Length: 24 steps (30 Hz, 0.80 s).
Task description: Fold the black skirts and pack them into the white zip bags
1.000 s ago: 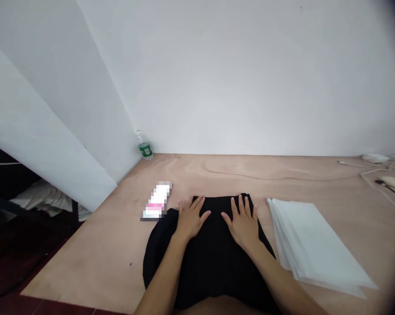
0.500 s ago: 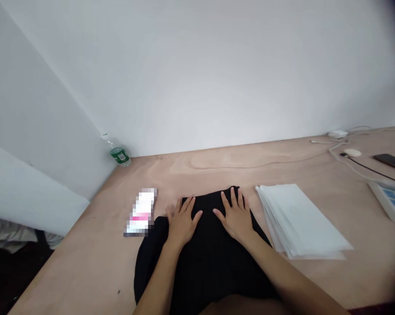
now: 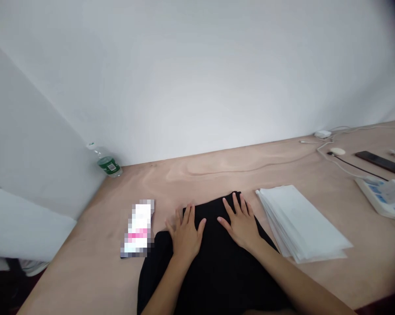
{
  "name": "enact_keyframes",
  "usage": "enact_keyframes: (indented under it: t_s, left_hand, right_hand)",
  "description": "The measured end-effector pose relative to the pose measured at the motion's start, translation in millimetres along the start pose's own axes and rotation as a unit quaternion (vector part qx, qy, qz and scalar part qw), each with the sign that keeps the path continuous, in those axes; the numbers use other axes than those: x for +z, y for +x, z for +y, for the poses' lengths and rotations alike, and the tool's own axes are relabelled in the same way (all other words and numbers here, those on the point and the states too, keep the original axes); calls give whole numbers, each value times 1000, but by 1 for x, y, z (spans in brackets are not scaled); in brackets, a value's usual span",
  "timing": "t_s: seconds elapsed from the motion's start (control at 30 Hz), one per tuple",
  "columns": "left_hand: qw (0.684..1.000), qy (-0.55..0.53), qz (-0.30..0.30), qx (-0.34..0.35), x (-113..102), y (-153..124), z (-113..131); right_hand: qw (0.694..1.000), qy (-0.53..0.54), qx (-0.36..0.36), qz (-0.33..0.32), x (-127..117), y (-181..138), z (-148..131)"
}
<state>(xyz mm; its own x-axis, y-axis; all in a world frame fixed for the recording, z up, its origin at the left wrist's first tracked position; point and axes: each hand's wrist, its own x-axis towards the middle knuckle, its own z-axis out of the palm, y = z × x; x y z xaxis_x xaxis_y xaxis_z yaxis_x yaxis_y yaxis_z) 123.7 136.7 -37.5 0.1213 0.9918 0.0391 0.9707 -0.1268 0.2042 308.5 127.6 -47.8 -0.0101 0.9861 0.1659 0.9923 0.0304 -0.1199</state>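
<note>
A black garment (image 3: 213,267) lies spread on the wooden table (image 3: 85,271) right in front of me. My left hand (image 3: 186,232) rests flat on its upper left part, fingers stretched out. My right hand (image 3: 239,221) lies flat on the upper right part, fingers spread. Neither hand holds anything. A stack of white sheets (image 3: 302,225) sits just to the right of the garment, and a small white and pink pixelated item (image 3: 138,228) lies at its left edge.
A green-labelled plastic bottle (image 3: 105,162) lies at the back left by the wall. At the far right are white cables (image 3: 325,146), a power strip (image 3: 381,197) and a dark phone (image 3: 379,162). A white wall runs behind the table.
The view has swung to the right, bringing the power strip and phone into sight. Both hands stay flat on the garment, their fingers drawn a little closer together.
</note>
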Motion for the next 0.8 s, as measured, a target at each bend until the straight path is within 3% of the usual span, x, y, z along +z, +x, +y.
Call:
enact_keyframes:
  t_s: [0.8]
  left_hand:
    - [1000,-8,8,13,0,1,-2]
  right_hand:
    - [1000,-25,2,17,5,-1,-1]
